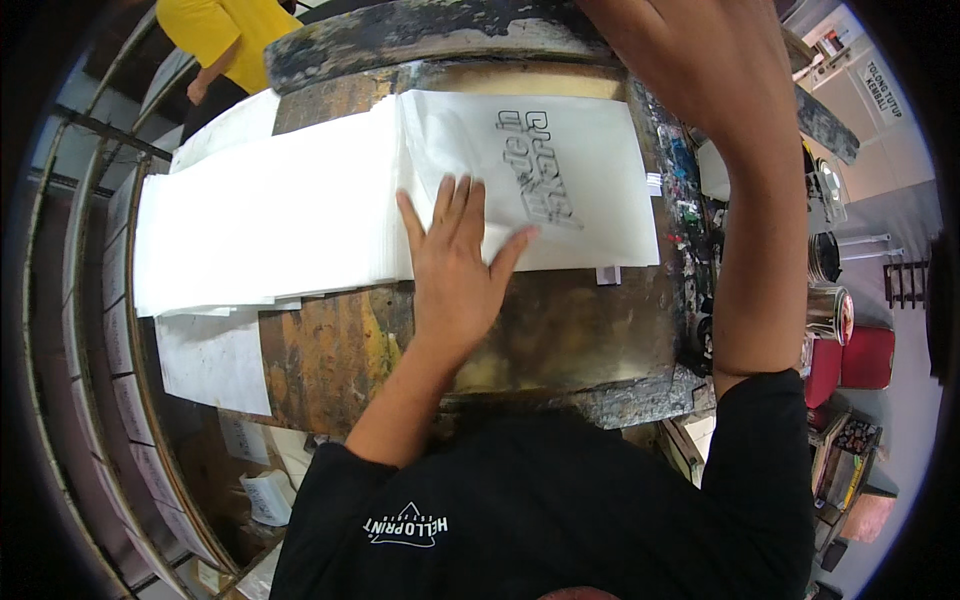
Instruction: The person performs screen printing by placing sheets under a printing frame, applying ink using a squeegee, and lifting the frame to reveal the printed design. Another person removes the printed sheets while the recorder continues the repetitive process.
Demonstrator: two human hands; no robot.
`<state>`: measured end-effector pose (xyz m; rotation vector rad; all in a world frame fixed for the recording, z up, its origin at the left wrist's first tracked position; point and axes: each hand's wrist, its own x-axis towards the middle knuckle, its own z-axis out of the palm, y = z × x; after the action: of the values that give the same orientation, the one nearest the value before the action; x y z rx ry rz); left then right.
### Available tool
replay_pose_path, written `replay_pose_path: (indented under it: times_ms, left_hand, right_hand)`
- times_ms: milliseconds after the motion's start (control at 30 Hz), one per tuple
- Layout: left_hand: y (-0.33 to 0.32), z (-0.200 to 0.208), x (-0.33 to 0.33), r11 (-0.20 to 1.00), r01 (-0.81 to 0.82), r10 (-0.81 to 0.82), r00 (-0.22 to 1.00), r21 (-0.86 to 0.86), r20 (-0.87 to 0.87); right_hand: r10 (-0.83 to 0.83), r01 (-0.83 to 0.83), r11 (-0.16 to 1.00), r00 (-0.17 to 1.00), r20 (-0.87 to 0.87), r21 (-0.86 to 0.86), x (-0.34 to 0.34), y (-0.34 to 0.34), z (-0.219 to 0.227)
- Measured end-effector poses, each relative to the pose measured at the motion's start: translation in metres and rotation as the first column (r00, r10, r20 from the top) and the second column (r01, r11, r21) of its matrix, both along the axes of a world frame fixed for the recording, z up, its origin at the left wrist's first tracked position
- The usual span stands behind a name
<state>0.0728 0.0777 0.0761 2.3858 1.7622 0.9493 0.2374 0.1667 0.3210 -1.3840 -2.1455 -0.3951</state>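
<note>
My left hand [455, 255] lies flat, fingers spread, on the lower edge of a white sheet [560, 175] that bears a black outlined print. The sheet lies on a worn, paint-stained work table [560, 330]. A thick stack of plain white sheets [265, 225] lies to the left, touching the printed sheet. My right hand [690, 55] is raised above the table's far edge, close to the camera; its fingers run out of the top of the picture, so what it grips is hidden. My arms are in black sleeves.
A person in a yellow shirt [225, 40] stands at the far left. Metal rack rails [95, 300] curve along the left side. Paint pots and a metal tin [828, 312] crowd the right, by a red stool [865, 357]. Loose papers [215, 360] lie lower left.
</note>
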Motion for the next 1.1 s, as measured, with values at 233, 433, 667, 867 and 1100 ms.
replay_pose_path:
  times_ms: [233,433,667,867,1100]
  left_hand:
    - [-0.016,0.003,-0.1,0.947,-0.29,0.258,0.943,0.14,0.209]
    - [-0.02,0.05,-0.155,0.506,-0.851,0.86,0.486,0.137,-0.158]
    - [0.002,-0.082,0.076,0.952,0.211,-0.245,0.959,-0.22,-0.142]
    - [0.017,-0.116,0.111,0.966,0.196,-0.223,0.962,-0.171,-0.155]
    - [0.025,-0.098,0.108,0.896,0.213,-0.226,0.974,-0.39,0.014]
  right_hand:
    - [0.042,-0.039,0.998,0.997,0.061,-0.052,0.02,-0.014,-0.014]
    - [0.063,-0.058,0.997,0.994,0.087,-0.059,0.03,-0.011,-0.027]
    - [0.058,-0.044,0.99,0.993,0.099,-0.136,0.021,-0.009,-0.008]
    - [0.138,-0.143,0.987,0.988,0.069,0.075,0.028,-0.015,-0.016]
    - [0.188,-0.188,0.982,0.981,0.052,0.005,0.035,-0.001,-0.009]
